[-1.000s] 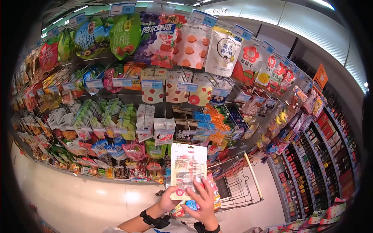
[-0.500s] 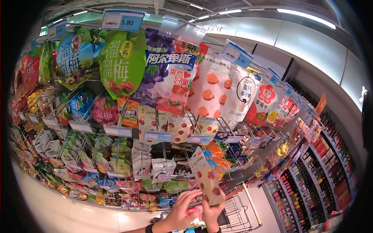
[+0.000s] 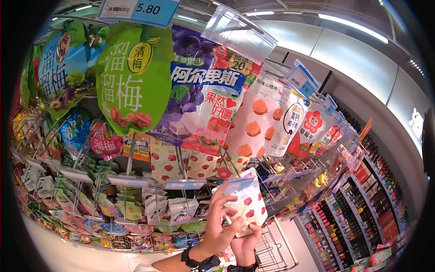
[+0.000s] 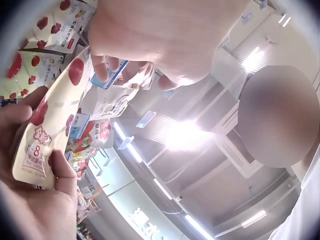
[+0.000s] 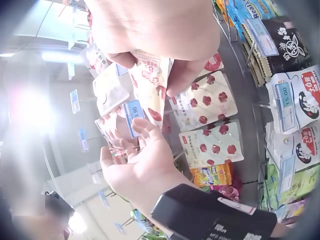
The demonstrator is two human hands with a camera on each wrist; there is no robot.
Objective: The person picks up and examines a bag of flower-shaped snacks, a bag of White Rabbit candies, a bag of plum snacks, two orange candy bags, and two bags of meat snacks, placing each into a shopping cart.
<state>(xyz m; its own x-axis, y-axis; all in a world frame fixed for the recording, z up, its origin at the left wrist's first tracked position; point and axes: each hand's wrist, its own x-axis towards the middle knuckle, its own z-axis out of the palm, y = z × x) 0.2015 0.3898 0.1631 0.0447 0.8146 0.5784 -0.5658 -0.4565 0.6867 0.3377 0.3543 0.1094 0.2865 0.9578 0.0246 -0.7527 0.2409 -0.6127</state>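
A pale pouch printed with red shapes (image 3: 251, 206) tilts in front of the lower hanging bags. My right hand (image 3: 247, 245) pinches its bottom end between thumb and fingers, seen closely in the right wrist view, where the hand (image 5: 155, 30) covers part of the pouch (image 5: 150, 87). Beside the pouch's left side, my left hand (image 3: 221, 229) has its fingers spread and raised. The right wrist view shows those left fingers (image 5: 142, 160) loosely extended near the pouch, by a blue price label (image 5: 134, 117); contact is unclear. In the left wrist view the pouch (image 4: 57, 112) appears edge-on.
Bags hang on metal hooks ahead, including a large green bag (image 3: 136, 77) and a purple one (image 3: 199, 90). Matching pale pouches (image 5: 212, 145) hang nearby. A wire cart (image 3: 272, 249) stands beyond the hands at lower right, with stocked shelves (image 3: 321, 235) farther right.
The pouch has turned from its text-covered back to its printed front and moved up and right. The hanging bags look much closer, and my left hand has come off the pouch's lower end.
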